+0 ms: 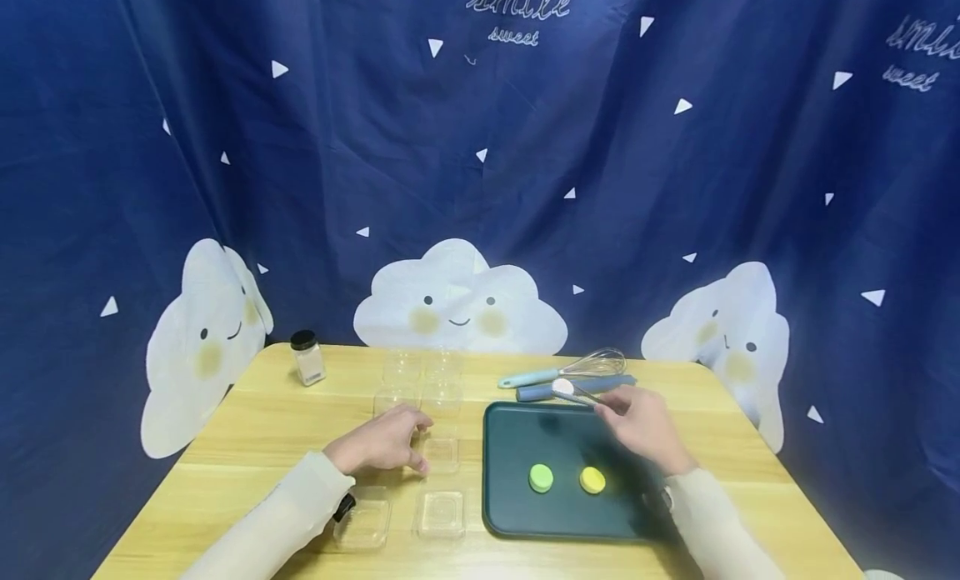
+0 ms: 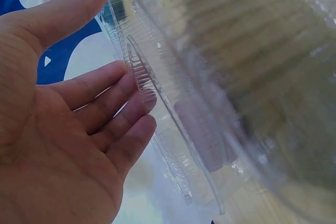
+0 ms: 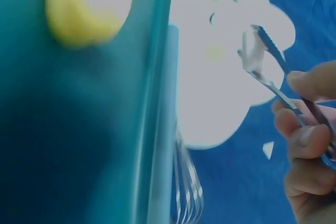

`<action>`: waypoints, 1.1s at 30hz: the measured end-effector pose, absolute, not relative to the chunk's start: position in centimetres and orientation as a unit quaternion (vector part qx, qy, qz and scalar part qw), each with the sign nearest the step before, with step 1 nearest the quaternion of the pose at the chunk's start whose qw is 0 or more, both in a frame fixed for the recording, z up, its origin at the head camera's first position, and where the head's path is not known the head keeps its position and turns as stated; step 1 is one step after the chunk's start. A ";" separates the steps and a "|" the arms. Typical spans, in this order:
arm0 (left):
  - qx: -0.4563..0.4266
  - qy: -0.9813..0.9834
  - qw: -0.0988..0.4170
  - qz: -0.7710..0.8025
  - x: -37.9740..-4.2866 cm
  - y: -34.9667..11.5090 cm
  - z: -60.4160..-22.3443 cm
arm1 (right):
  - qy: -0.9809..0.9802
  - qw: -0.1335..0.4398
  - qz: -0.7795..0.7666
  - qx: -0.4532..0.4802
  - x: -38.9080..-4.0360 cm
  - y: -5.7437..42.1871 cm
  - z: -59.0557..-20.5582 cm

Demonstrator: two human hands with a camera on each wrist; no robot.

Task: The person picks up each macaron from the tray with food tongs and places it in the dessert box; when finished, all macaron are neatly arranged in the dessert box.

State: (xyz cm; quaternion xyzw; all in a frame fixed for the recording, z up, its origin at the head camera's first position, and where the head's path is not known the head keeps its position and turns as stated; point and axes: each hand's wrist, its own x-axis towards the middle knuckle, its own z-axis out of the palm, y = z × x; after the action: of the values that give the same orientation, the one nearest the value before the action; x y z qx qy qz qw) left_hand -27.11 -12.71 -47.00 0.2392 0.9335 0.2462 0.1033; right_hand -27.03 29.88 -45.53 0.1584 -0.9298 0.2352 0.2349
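Observation:
My right hand [image 1: 647, 422] grips metal tongs [image 3: 281, 90] above the far right part of a dark green tray [image 1: 504, 513]. Between the tong tips is a small white round piece [image 1: 562, 387], seen edge-on in the right wrist view. On the tray lie a green macaron [image 1: 541, 478] and a yellow macaron [image 1: 592, 480]. My left hand [image 1: 386, 441] is beside a clear plastic container [image 1: 442, 453], thumb and fingers spread apart at its left side. In the left wrist view its fingertips [image 2: 137, 129] are right at clear plastic edges.
More clear containers stand around my left hand, including one at the front [image 1: 440, 515]. A black-lidded jar [image 1: 308, 359] is at the back left. Behind the tray lie a whisk [image 1: 566, 370] and a blue rolled item [image 1: 534, 392]. A dark blue curtain [image 1: 480, 188] hangs behind the table.

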 end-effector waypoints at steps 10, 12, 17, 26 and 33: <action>0.234 0.936 0.099 0.245 -27.1 -12.6 -46.6 | -0.898 0.270 0.271 0.216 -27.4 24.2 -43.6; 0.236 0.935 0.099 0.244 -27.1 -12.6 -46.6 | -0.892 0.268 0.276 0.236 -27.6 23.2 -43.7; 0.239 0.936 0.101 0.240 -27.2 -12.6 -46.7 | -0.871 0.271 0.280 0.298 -27.9 21.1 -44.1; 0.248 0.932 0.103 0.243 -27.2 -12.7 -47.1 | -0.859 0.219 0.265 0.380 -27.2 17.9 -44.8; 0.246 0.934 0.100 0.239 -27.3 -12.7 -47.0 | -0.871 0.133 0.244 0.405 -26.6 16.3 -45.1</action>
State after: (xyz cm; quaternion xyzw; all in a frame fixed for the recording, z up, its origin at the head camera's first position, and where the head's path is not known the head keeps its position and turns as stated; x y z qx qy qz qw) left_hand -27.26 -12.70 -47.02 0.2460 0.9339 0.2395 0.1002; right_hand -26.58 16.30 -45.12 0.4052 -0.8709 0.2441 0.1331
